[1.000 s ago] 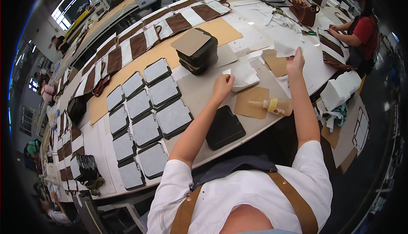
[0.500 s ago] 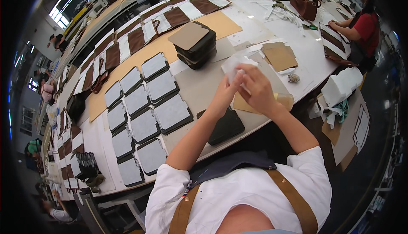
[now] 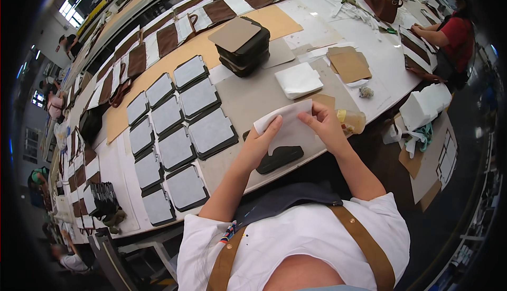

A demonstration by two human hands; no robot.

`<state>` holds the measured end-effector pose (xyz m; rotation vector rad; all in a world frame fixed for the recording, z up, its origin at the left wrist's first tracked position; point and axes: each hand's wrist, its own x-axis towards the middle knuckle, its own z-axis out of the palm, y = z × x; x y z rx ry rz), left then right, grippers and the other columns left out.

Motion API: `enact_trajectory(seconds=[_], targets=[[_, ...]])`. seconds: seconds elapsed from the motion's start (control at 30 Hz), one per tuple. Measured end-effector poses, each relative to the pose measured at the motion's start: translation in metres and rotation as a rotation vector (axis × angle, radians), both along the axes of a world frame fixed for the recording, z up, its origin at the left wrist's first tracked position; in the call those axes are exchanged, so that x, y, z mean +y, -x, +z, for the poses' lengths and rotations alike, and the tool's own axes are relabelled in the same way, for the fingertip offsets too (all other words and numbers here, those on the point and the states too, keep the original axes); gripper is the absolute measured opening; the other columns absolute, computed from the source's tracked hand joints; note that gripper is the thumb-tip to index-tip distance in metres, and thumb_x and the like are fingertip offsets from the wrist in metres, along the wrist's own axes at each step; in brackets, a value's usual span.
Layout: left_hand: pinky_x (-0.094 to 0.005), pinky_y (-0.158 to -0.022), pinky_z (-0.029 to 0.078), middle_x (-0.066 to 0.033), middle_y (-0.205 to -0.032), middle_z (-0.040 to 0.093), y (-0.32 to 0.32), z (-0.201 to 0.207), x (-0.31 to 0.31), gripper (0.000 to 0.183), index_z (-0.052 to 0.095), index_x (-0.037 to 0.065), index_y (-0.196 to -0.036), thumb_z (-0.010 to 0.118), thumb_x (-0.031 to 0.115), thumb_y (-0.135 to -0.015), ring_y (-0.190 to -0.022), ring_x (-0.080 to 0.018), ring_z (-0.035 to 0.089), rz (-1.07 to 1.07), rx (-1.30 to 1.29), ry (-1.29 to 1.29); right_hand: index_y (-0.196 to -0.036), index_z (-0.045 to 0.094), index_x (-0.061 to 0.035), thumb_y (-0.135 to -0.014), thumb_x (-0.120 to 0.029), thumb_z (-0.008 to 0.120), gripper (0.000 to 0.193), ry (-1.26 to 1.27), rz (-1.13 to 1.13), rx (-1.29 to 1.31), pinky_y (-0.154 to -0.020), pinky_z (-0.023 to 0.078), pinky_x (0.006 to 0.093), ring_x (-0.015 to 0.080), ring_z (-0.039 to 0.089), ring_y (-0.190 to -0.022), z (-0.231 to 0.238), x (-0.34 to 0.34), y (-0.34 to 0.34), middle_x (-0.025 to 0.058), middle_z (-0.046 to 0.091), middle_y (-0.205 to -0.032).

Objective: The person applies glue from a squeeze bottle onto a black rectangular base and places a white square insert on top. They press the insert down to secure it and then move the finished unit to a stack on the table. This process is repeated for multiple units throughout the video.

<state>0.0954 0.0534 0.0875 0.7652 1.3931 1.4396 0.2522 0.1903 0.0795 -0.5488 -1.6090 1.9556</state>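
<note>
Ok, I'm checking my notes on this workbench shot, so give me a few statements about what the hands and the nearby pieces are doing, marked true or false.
1. Both hands, left hand and right hand, hold one white rectangular sheet. True.
2. A dark flat leather piece lies on the table edge beneath the sheet. True.
3. The stack of dark leather pieces with a tan top sits in the person's lap. False: it stands on the beige worktable, farther from the person.
4. The grey-faced dark panels lie in rows to the person's left. True.
5. The folded white cloth pile rests on the floor. False: it lies on the table beyond the hands.
</note>
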Motion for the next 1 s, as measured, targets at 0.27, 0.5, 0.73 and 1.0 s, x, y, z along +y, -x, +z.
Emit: enact_trajectory(seconds=[0.27, 0.5, 0.73, 1.0], targets=[[-0.0242, -0.092, 0.049, -0.0069, -0.114, 0.069, 0.012, -0.016, -0.008, 0.044, 0.063, 0.003, -0.134, 0.043, 0.035, -0.111, -0.104, -0.0093, 0.062, 0.105, 0.060, -0.222, -0.107, 0.066, -0.0003, -0.097, -0.010, 0.067, 0.013, -0.178, -0.055, -0.070, -0.076, 0.050, 0.0220, 0.0055, 0.062, -0.084, -0.006, -0.014, -0.006, 0.0022, 0.069, -0.093], [-0.0225, -0.085, 0.048, -0.0029, -0.100, 0.070, -0.002, -0.006, -0.010, 0.041, 0.067, 0.001, -0.126, 0.046, 0.033, -0.110, -0.093, -0.0076, 0.062, 0.214, 0.059, -0.215, -0.107, 0.065, -0.0011, -0.098, -0.011, 0.067, 0.014, -0.131, -0.107, -0.067, -0.074, 0.049, 0.0211, 0.0043, 0.061, -0.081, -0.012, -0.015, -0.009, 0.0016, 0.070, -0.090], [-0.0218, -0.067, 0.045, 0.0015, -0.086, 0.068, 0.005, -0.034, -0.013, 0.034, 0.070, -0.002, -0.111, 0.053, 0.027, -0.108, -0.077, -0.0036, 0.055, 0.252, 0.281, -0.145, -0.108, 0.064, -0.0017, -0.100, -0.015, 0.067, 0.016, -0.135, -0.058, -0.103, -0.065, 0.042, 0.0175, 0.0002, 0.056, -0.074, -0.019, -0.012, -0.011, -0.0024, 0.067, -0.085], [-0.0211, -0.060, 0.041, 0.0026, -0.079, 0.064, 0.002, -0.039, -0.017, 0.036, 0.071, -0.002, -0.113, 0.053, 0.028, -0.108, -0.069, -0.0029, 0.049, 0.316, 0.355, -0.165, -0.106, 0.066, -0.0037, -0.100, -0.020, 0.068, 0.018, 0.082, -0.094, 0.030, -0.057, 0.033, 0.0182, -0.0015, 0.045, -0.065, -0.012, -0.017, 0.001, -0.0080, 0.060, -0.075]])
